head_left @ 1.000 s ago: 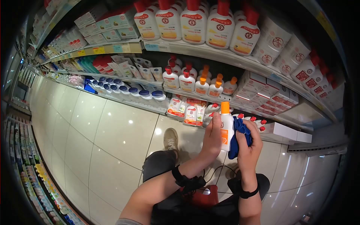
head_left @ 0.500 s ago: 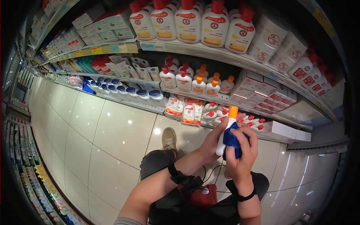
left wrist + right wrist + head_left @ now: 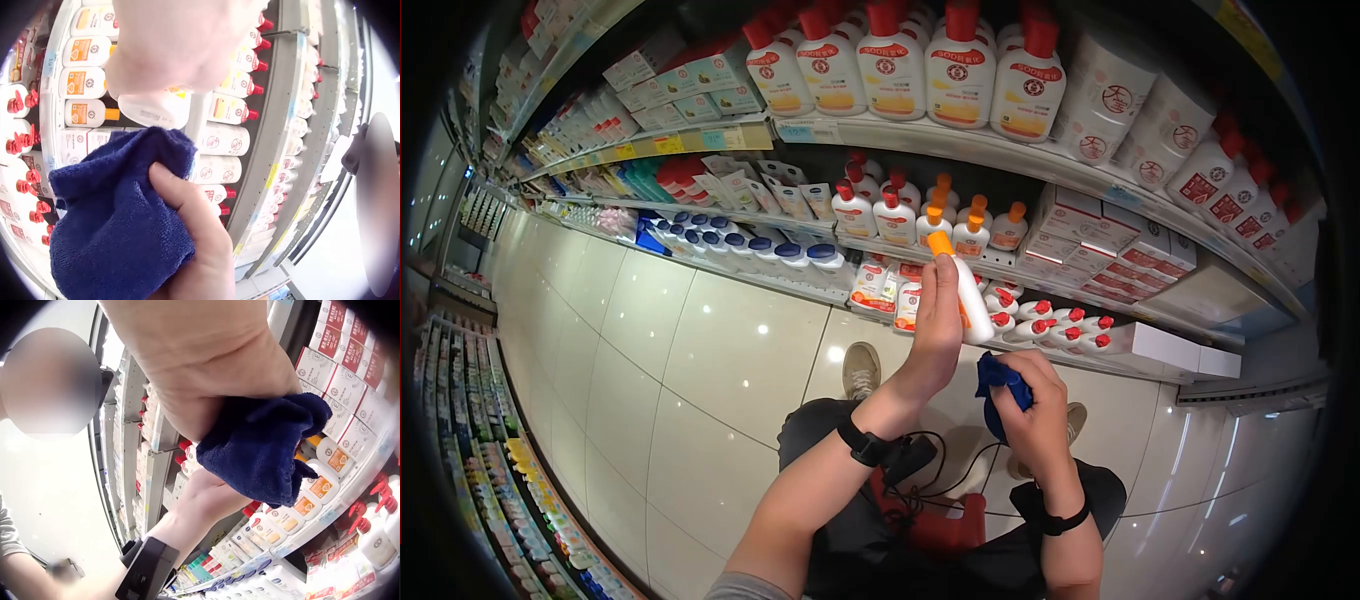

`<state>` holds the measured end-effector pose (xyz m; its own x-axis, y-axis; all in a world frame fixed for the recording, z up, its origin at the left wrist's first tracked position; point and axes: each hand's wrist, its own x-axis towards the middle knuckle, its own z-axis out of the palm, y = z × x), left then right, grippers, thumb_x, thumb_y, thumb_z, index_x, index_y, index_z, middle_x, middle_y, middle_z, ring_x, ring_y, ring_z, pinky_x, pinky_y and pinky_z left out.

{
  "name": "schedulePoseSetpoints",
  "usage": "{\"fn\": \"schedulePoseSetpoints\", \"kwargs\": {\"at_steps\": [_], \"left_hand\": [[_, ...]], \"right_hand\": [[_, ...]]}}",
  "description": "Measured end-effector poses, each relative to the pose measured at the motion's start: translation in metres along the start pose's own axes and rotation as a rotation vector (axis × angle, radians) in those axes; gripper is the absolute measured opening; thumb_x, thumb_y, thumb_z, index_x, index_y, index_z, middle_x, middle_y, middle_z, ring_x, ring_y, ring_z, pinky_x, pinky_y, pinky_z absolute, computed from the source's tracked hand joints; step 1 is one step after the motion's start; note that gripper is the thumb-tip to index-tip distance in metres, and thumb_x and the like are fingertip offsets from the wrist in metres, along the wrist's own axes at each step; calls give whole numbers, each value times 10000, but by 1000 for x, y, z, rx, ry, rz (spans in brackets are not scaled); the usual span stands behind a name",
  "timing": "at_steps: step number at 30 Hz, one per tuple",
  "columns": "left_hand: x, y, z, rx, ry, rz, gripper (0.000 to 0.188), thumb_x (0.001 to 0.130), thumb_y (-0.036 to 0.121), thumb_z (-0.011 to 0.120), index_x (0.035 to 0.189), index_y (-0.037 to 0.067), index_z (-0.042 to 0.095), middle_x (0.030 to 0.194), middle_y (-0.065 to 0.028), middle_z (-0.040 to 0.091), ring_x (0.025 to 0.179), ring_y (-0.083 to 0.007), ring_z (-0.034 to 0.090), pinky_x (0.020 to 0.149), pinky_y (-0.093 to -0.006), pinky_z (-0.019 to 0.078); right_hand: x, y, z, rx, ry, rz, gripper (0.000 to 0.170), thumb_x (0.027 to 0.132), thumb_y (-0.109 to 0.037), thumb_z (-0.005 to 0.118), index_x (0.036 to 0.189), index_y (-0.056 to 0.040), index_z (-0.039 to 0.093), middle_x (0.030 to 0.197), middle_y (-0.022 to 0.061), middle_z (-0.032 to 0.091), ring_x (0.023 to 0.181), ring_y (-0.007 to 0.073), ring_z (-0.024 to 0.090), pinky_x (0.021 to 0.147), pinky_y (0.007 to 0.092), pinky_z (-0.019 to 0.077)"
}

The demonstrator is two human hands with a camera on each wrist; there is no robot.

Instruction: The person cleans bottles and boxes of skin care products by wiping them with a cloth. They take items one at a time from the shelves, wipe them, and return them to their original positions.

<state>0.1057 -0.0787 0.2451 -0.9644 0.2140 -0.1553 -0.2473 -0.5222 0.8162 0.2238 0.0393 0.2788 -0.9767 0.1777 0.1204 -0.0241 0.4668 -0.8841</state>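
Observation:
My left hand [image 3: 937, 335] grips a white lotion bottle [image 3: 972, 308] with an orange cap, tilted so the cap points up and left. In the left wrist view, the base of the bottle shows below the palm. Lower and to the right, my right hand [image 3: 1041, 412] holds a bunched dark blue cloth [image 3: 1004, 392], its thumb pressed over the folds. A gap separates cloth and bottle in the head view. The right wrist view shows the cloth [image 3: 262, 450] hanging from under the palm, with the left forearm [image 3: 197, 509] beyond it.
Lotion bottles with orange caps [image 3: 971, 235] line the middle shelf ahead, beside stacked white boxes [image 3: 1068, 225]. Red-topped pump bottles [image 3: 1040, 328] lie on the bottom level. Large red-capped bottles [image 3: 892, 75] stand above. A red object [image 3: 960, 525] and black cables are between the knees.
The cloth was against the bottle and then over its front; now it is apart from it. My left hand has moved the bottle left and up, and the right hand has dropped lower.

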Motion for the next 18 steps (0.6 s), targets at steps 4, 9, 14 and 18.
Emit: {"fn": "schedulePoseSetpoints", "kwargs": {"at_steps": [4,9,14,18], "left_hand": [[5,-3,-1,-37,-73,-6,343,1115,366,515,1289,72,478,1097,-44,606,999,-88,617,841,-277,535],[21,13,-12,558,-215,160,390,994,232,734,1281,18,579,1115,-69,698,1011,-126,678,882,-295,555],[63,9,-7,905,-320,320,424,863,201,863,1186,14,661,1034,-82,729,924,-145,695,783,-304,554],[86,15,22,1122,-366,340,474,825,250,881,1188,37,663,1013,-133,723,897,-262,707,775,-378,544]], "right_hand": [[3,7,-12,12,71,19,290,831,-3,668,1119,16,693,1034,148,681,934,308,699,857,357,541],[7,15,-25,80,111,-77,294,861,-13,670,1154,4,685,1062,148,678,944,303,699,848,349,542],[8,19,-34,4,116,-58,307,881,-71,683,1183,-18,689,1125,153,677,976,330,703,858,378,560],[5,22,-39,5,125,-20,338,888,-123,692,1213,-34,689,1173,146,668,976,340,704,851,394,568]]}}
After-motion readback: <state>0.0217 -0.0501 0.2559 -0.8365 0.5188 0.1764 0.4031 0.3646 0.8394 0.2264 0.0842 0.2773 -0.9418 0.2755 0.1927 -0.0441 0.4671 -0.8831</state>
